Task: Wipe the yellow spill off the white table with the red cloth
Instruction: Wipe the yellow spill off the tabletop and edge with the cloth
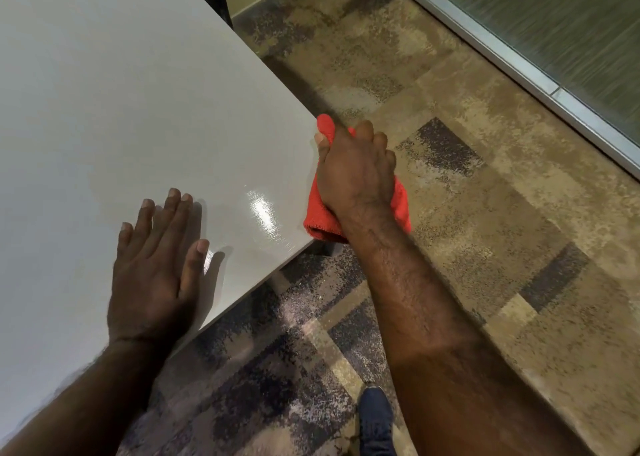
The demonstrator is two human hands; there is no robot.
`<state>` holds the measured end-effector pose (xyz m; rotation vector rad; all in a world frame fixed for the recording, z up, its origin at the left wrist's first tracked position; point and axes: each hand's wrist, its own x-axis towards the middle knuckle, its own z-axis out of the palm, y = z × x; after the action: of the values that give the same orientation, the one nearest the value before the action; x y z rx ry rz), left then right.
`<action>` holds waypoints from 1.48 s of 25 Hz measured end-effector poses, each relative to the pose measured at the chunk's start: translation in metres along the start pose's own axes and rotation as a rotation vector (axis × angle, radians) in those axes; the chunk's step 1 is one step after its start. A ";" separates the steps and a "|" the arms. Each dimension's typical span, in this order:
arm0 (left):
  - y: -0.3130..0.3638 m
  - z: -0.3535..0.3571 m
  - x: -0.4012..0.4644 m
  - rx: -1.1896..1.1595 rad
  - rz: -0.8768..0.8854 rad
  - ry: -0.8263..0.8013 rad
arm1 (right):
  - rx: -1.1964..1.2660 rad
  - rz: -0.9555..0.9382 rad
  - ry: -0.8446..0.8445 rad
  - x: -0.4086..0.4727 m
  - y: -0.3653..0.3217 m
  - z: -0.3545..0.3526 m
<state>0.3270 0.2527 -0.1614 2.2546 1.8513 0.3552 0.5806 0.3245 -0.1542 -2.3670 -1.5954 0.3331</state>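
Note:
The white table (121, 91) fills the left half of the head view, and its corner points toward the lower right. My right hand (355, 171) grips the bunched red cloth (320, 218) at that corner, with part of the cloth hanging past the table's edge. My left hand (156, 275) lies flat on the tabletop near the front edge, fingers spread, holding nothing. A shiny wet-looking patch (263, 213) glints on the table between my hands. No yellow spill shows on the visible surface.
Patterned beige and dark carpet (450, 126) covers the floor to the right of and below the table. A metal-framed frosted glass panel (554, 39) runs along the upper right. My dark blue shoe (375, 417) stands on the carpet at the bottom.

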 end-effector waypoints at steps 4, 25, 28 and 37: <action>-0.001 0.001 -0.001 -0.001 -0.003 0.000 | -0.056 -0.069 0.025 0.010 -0.015 0.004; 0.003 -0.006 0.001 -0.005 -0.012 -0.102 | 0.599 0.145 -0.275 -0.006 0.049 -0.010; 0.002 -0.006 0.001 -0.008 -0.009 -0.116 | 0.564 0.129 -0.279 -0.021 0.058 -0.007; -0.005 -0.001 0.002 0.054 -0.096 -0.141 | 0.759 0.029 -0.600 0.035 0.073 0.001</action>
<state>0.3222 0.2558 -0.1615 2.1540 1.9085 0.1279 0.6564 0.3307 -0.1817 -1.7605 -1.2816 1.4653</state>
